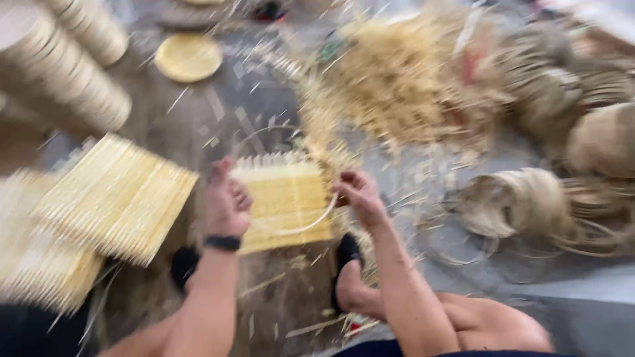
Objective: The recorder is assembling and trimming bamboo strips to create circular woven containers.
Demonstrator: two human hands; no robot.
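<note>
My left hand [227, 201] grips the left edge of the woven bamboo mat [286, 198] lying on the floor between my feet. My right hand [357, 195] pinches the thin bamboo hoop [301, 228] resting across that mat.

Bare floor [218, 112] ahead open, mat stack [116, 195] left, straw heap [403, 79] right

Stacked round lids [66, 66], woven mats [116, 195] (left), coiled bamboo strips [522, 201], a straw heap [403, 79]
</note>
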